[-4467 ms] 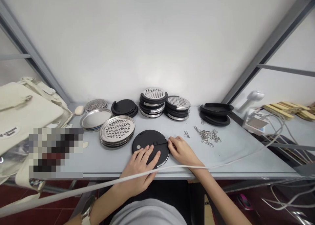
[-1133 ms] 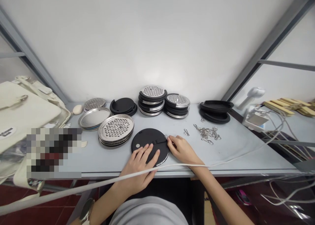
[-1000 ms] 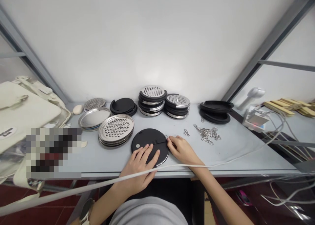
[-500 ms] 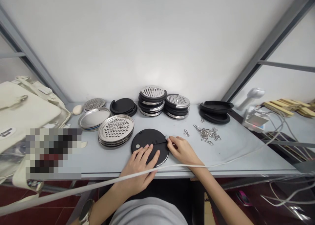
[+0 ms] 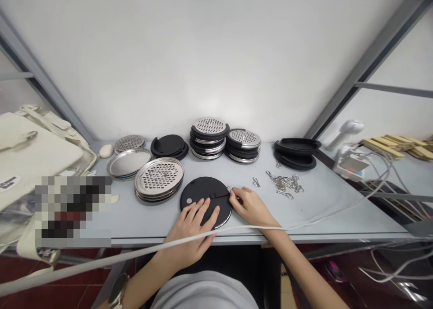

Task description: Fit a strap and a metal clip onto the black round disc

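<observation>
Seeing nothing shift, I'm judging this step unfinished: my spread left hand (image 5: 190,228) is steadying the black disc (image 5: 200,187) near the surface's front edge (image 5: 145,238), my right hand (image 5: 251,205) pinching a metal ring (image 5: 228,189)

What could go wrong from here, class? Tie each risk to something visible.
1. The right hand pinches at a small metal loop by the rim of the black disc; so small a part could slip free.
2. The white cable crosses in front of the left hand in this view; it might snag, though contact is unclear.
3. The stack of perforated metal plates stands close beside the black disc; a slipping left hand might scrape it.
</observation>
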`<action>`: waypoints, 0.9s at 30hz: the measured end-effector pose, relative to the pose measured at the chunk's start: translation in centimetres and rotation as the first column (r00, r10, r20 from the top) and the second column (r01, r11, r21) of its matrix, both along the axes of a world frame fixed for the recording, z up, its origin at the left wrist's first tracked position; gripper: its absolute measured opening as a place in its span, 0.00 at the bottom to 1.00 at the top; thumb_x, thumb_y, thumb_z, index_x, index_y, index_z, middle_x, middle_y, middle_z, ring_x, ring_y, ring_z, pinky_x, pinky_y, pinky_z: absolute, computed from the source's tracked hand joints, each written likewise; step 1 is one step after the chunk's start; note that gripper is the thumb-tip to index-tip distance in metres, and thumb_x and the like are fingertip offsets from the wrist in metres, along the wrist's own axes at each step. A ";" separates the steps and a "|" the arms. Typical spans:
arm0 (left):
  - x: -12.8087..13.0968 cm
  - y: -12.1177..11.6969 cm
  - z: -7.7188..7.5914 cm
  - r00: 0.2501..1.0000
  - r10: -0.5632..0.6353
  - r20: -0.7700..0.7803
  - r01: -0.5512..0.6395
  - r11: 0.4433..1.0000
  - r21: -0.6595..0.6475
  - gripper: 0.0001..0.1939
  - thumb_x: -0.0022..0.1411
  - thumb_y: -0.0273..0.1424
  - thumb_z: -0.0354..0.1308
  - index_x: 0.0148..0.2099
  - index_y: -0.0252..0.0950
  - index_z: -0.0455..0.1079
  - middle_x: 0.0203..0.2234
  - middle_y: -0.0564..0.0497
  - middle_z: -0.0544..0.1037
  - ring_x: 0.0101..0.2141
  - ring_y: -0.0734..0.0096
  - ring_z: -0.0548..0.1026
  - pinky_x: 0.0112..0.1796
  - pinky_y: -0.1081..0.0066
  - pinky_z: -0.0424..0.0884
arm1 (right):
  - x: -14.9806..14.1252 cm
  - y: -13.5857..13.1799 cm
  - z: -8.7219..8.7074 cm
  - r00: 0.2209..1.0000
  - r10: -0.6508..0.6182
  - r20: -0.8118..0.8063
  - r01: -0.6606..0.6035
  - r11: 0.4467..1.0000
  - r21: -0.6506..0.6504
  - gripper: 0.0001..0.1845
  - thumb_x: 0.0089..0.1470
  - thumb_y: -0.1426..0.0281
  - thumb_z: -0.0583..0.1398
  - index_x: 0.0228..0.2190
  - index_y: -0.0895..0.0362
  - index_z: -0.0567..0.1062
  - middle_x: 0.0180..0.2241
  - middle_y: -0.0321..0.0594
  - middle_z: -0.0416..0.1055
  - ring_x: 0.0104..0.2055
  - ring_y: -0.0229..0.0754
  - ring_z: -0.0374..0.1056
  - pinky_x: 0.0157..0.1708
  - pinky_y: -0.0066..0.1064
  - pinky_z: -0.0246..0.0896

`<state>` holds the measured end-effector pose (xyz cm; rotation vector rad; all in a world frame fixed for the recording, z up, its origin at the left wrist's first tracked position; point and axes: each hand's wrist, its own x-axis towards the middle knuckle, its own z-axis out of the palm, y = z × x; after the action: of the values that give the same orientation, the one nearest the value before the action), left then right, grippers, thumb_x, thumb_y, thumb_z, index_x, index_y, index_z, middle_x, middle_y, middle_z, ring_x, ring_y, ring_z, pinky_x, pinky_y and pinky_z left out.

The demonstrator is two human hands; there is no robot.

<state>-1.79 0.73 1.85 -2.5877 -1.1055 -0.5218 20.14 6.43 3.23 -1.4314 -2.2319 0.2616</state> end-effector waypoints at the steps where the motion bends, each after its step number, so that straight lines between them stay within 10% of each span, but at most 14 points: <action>1: 0.0 0.0 0.0 1.000 -0.002 -0.001 0.002 1.000 0.000 0.26 0.66 0.38 0.46 0.64 0.38 0.54 0.59 0.41 0.60 0.56 0.56 0.61 0.53 0.59 0.57 | 0.0 0.0 0.0 1.000 0.000 0.002 0.000 1.000 0.007 0.17 0.61 0.69 0.47 0.21 0.55 0.65 0.18 0.35 0.63 0.24 0.38 0.61 0.27 0.27 0.50; 27: 0.0 -0.1 0.0 1.000 0.007 -0.020 -0.007 1.000 -0.013 0.26 0.67 0.38 0.46 0.65 0.38 0.53 0.59 0.40 0.60 0.57 0.54 0.60 0.53 0.58 0.56 | -0.1 0.0 0.0 1.000 -0.020 0.004 0.020 0.999 -0.034 0.15 0.59 0.70 0.48 0.20 0.55 0.62 0.18 0.34 0.62 0.24 0.37 0.59 0.26 0.26 0.48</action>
<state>-1.75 0.68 1.89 -2.5936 -1.1150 -0.4880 20.00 6.41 3.23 -1.4728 -2.2249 0.2918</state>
